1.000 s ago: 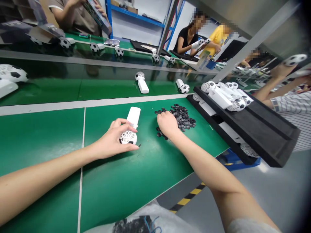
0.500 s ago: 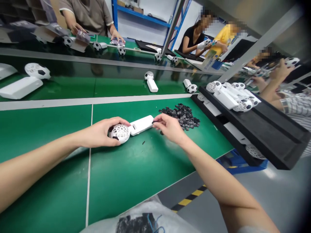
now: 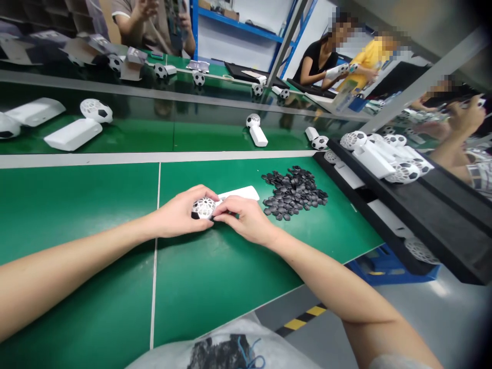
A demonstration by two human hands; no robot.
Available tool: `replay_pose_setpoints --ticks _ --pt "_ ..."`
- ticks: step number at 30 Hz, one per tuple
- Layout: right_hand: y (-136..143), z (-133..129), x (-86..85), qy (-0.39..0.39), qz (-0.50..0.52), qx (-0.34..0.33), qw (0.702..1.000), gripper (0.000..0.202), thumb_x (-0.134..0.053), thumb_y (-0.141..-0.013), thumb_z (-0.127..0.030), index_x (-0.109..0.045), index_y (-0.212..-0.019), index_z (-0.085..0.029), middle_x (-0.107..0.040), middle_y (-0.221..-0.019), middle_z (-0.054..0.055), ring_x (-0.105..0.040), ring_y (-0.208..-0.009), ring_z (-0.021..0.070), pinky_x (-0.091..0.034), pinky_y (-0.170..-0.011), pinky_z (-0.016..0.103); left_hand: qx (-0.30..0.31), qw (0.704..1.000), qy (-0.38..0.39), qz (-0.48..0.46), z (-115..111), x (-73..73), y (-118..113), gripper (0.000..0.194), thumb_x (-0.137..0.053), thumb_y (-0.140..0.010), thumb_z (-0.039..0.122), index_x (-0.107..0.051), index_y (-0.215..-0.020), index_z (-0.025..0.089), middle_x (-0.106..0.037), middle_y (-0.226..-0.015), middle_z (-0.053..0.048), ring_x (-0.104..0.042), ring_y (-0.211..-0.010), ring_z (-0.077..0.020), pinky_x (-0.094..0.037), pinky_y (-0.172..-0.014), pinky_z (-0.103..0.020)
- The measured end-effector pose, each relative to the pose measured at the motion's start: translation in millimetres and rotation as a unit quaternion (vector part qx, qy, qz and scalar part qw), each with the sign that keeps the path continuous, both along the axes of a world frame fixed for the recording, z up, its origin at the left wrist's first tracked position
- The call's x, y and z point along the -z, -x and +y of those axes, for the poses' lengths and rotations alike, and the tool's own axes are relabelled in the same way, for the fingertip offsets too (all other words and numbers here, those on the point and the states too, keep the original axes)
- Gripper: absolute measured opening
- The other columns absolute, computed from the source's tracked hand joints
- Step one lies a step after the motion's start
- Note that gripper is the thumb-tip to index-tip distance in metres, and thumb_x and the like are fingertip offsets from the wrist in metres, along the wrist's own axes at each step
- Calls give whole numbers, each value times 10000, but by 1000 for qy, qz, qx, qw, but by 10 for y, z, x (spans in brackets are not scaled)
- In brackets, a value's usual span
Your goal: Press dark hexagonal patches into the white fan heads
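Note:
My left hand (image 3: 182,212) is wrapped round the ball-shaped head of a white device (image 3: 244,193), which lies on the green table (image 3: 192,287) with its flat body pointing right. The head (image 3: 203,208) has a white lattice and black patches. At the right edge of the head, my right hand (image 3: 246,218) pinches a small dark piece, mostly hidden by its fingertips. Just right of the device is a heap of small black pieces (image 3: 295,192).
Black trays (image 3: 434,215) holding more white devices stand at the right edge. Beyond the pale rail (image 3: 96,159), several similar devices lie on a green strip (image 3: 207,138). People work across the line, at the back and right.
My right hand has moved left from the far end of the device's body to its ball-shaped head. The view has shifted slightly. A person opposite has raised both hands from the table.

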State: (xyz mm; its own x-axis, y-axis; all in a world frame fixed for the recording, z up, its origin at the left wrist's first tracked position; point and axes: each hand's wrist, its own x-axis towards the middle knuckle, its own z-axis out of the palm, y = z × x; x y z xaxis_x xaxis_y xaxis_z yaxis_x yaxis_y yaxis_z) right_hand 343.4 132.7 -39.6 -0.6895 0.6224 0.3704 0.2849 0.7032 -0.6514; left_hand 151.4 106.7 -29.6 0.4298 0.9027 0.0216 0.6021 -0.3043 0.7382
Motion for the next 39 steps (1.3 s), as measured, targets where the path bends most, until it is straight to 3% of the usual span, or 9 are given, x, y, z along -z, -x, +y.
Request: replay_pose_setpoints --ticks 8,15,19,21,24,26,30,35,39 --pt "31 21 -12 74 -11 31 997 83 -651 -747 -130 -602 -697 -174 -619 -706 -16 -560 -666 105 -431 -649 220 -11 1000 -2 -24 -18 43 -36 335 -548 -679 246 -527 -1011 201 -531 -1025 -23 -526 -924 -194 -432 -789 -309" --pt "44 10 2 47 -35 39 998 65 -633 -776 -183 -580 -740 -182 -586 -713 -14 -545 -671 111 -425 -639 222 -27 997 -41 -57 -50 85 -77 338 -559 -625 164 -562 -962 183 -561 -980 -34 -531 -925 -198 -429 -831 -322" --pt "-306 107 3 -16 -61 116 991 137 -559 -832 -330 -578 -843 -195 -611 -853 33 -563 -763 151 -456 -651 254 -98 993 -28 -65 126 95 28 394 -617 -586 146 -576 -975 197 -594 -962 -9 -569 -821 -170 -464 -721 -271" --pt "-654 208 89 -112 -88 232 962 247 -487 -853 -414 -584 -905 -193 -608 -952 73 -560 -898 210 -462 -766 331 -153 986 -50 -49 348 87 170 415 -634 -597 152 -567 -1004 196 -599 -968 -10 -575 -796 -168 -469 -690 -268" --pt "-1220 365 332 -207 -199 365 885 459 -416 -820 -556 -596 -994 -171 -602 -1036 120 -547 -927 302 -447 -804 443 -237 967 -91 -24 800 95 438 419 -646 -645 157 -540 -1050 173 -585 -1029 -41 -574 -843 -179 -476 -712 -289" --pt "-1492 431 503 -225 -262 395 851 564 -369 -802 -605 -609 -1011 -140 -613 -1039 147 -560 -896 332 -453 -775 469 -289 951 -111 -5 1109 129 604 389 -650 -701 178 -529 -1070 149 -564 -1080 -66 -559 -918 -191 -474 -781 -333" --pt "-1614 436 656 -224 -293 413 833 532 -307 -844 -551 -624 -1014 -159 -652 -994 103 -587 -859 302 -472 -769 437 -364 922 -126 37 1508 161 871 317 -564 -839 316 -530 -1095 130 -564 -1086 -84 -564 -942 -194 -480 -814 -397" --pt "-1444 392 550 -242 -275 407 837 447 -305 -879 -461 -643 -939 -175 -665 -922 78 -599 -824 263 -484 -741 392 -401 892 -180 101 1412 -159 1379 371 -429 -904 377 -497 -1183 142 -547 -1183 -91 -525 -1071 -206 -416 -918 -429" --pt "-1388 387 480 -223 -242 401 855 319 -388 -875 -385 -632 -853 -180 -659 -886 76 -596 -824 236 -482 -745 362 -420 872 -162 190 1054 -478 1982 420 -531 -778 342 -551 -1090 62 -517 -1224 -83 -292 -1258 -337 -201 -997 -576"
